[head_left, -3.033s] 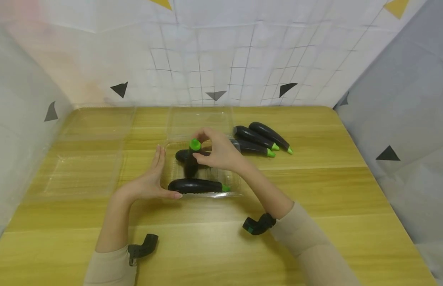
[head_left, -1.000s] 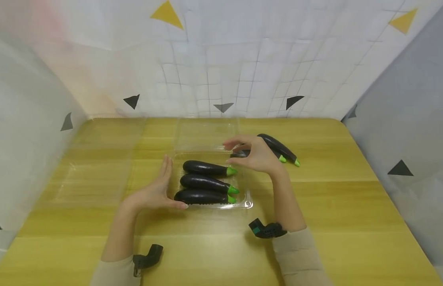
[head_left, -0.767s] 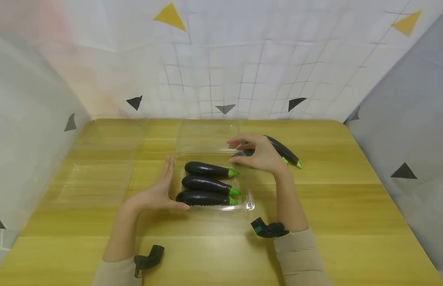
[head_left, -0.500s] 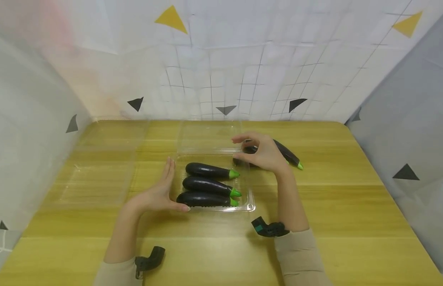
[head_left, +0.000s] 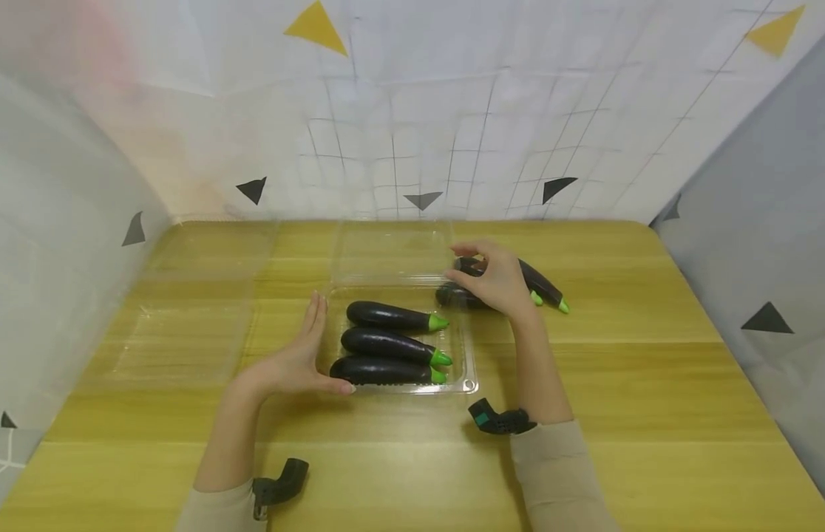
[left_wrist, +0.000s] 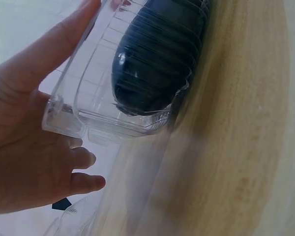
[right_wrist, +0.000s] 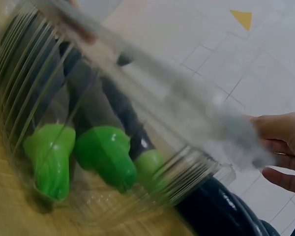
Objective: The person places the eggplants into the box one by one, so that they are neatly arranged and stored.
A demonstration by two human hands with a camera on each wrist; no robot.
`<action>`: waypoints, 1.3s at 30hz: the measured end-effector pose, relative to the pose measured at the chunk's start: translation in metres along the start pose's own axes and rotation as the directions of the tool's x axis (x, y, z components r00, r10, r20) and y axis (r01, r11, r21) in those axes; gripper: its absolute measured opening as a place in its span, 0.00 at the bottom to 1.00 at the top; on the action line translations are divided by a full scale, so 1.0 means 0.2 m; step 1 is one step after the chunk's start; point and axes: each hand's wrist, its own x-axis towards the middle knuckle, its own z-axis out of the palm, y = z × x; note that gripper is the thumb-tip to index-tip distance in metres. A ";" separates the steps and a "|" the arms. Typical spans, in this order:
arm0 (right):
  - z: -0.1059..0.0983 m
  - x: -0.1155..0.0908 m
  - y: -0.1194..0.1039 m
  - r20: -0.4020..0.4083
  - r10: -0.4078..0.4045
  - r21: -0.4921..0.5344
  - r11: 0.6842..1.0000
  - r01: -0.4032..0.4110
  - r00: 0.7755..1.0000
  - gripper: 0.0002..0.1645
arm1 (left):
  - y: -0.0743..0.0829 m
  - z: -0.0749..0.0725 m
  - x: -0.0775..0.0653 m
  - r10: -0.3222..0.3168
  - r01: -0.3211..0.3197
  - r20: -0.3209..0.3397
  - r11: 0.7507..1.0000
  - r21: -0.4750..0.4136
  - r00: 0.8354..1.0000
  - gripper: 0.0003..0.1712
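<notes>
Shifted rightward, the right hand (head_left: 497, 281) is held part-spread, apparently empty, over loose eggplants (head_left: 457, 296), slanted lengthwise far-left to near-right beside the container (head_left: 469, 386), whose left side is touched by the straight-fingered left hand (head_left: 290, 368).

clear box (head_left: 446, 389), lid (head_left: 392, 249) open | three eggplants (head_left: 386, 344) inside | three more (head_left: 542, 285) beside

There are six eggplants (head_left: 386, 344), two clear containers (head_left: 412, 389), two hands (head_left: 294, 367) and two wrist cameras (head_left: 282, 480).
</notes>
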 end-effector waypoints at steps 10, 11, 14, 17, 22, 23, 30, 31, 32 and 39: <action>0.04 0.01 0.07 -0.003 0.115 -0.153 0.982 -0.115 0.993 0.29 | 0.01 0.00 0.00 -0.004 0.004 -0.005 1.000 0.001 1.000 0.82; 0.04 0.02 0.08 -0.002 0.128 -0.168 0.978 -0.127 0.992 0.29 | 0.01 0.00 0.00 -0.004 0.004 -0.006 1.000 -0.001 1.000 0.82; 0.05 0.01 0.08 -0.001 0.164 -0.193 0.968 -0.161 0.986 0.29 | 0.00 0.00 0.00 -0.004 0.004 -0.006 1.000 -0.001 1.000 0.82; 0.05 0.01 0.08 0.004 0.197 -0.207 0.959 -0.192 0.980 0.29 | 0.00 0.00 0.00 -0.001 0.001 -0.007 1.000 0.006 1.000 0.82; 0.06 0.01 0.09 0.012 0.253 -0.249 0.938 -0.243 0.967 0.31 | -0.01 0.01 0.00 -0.001 0.001 -0.005 1.000 0.008 1.000 0.82; 0.06 0.01 0.09 0.013 0.261 -0.260 0.933 -0.249 0.965 0.32 | -0.01 0.01 0.00 -0.002 0.002 -0.005 1.000 0.006 1.000 0.82; 0.06 0.01 0.10 0.036 0.267 -0.212 0.944 -0.254 0.963 0.32 | -0.01 0.00 0.00 -0.006 0.006 -0.003 1.000 0.010 1.000 0.82; 0.06 0.01 0.11 0.036 0.263 -0.178 0.951 -0.253 0.964 0.32 | -0.01 0.00 0.00 -0.006 0.006 -0.002 1.000 0.010 1.000 0.82; 0.06 0.02 0.11 0.034 0.260 -0.139 0.957 -0.253 0.965 0.31 | -0.01 0.00 0.00 -0.003 0.004 -0.002 1.000 0.010 1.000 0.82; 0.07 0.01 0.11 -0.012 0.274 0.073 0.959 -0.272 0.962 0.23 | -0.01 0.00 0.00 0.001 -0.001 0.001 1.000 0.001 1.000 0.82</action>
